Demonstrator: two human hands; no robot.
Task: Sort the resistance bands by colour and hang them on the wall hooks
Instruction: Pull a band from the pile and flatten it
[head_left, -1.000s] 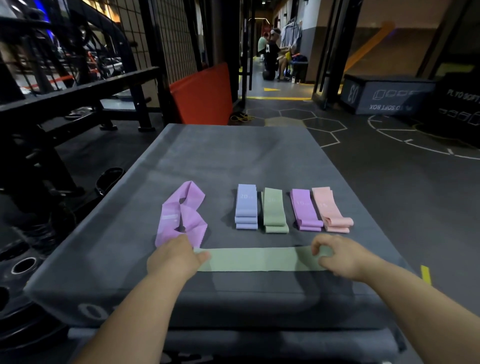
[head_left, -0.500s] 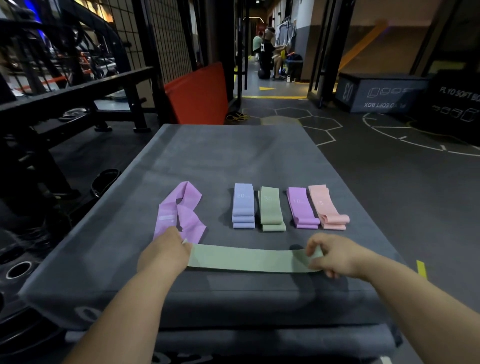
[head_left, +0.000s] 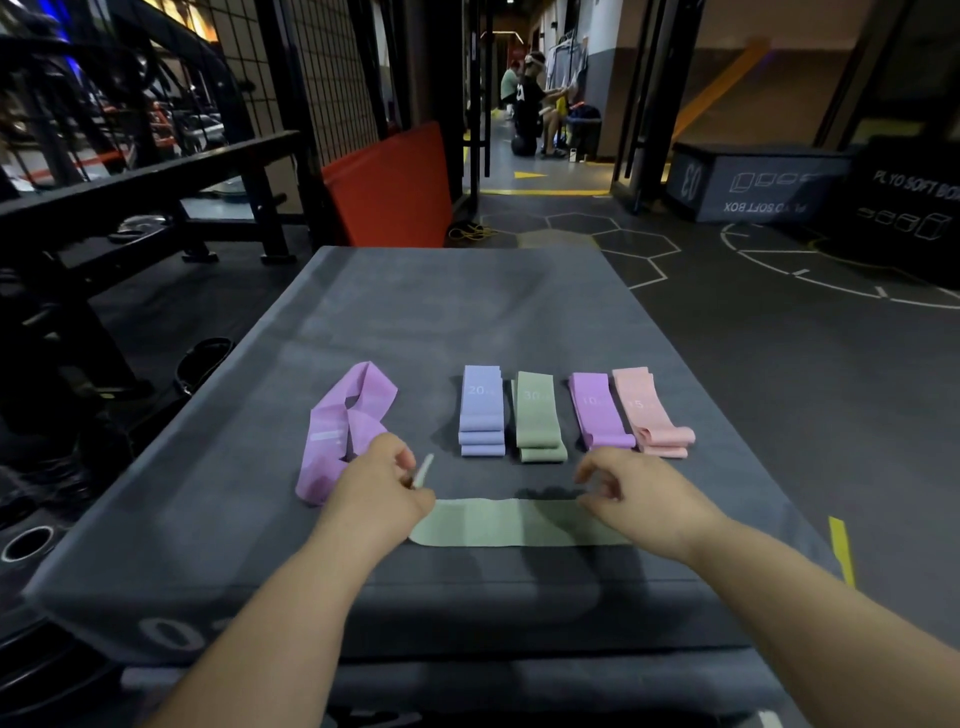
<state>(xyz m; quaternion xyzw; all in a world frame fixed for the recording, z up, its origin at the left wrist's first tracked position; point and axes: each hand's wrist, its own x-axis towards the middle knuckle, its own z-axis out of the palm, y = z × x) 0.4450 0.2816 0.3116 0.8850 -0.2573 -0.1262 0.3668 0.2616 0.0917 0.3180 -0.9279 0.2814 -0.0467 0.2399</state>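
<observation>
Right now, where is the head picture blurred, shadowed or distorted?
Head view: dim overall; the flat green band is motion-blurred at its lifted end by the left hand; the right hand casts dark finger shadows on the grey box; wide-angle distortion bends the frame edges and stretches the forearms.
</observation>
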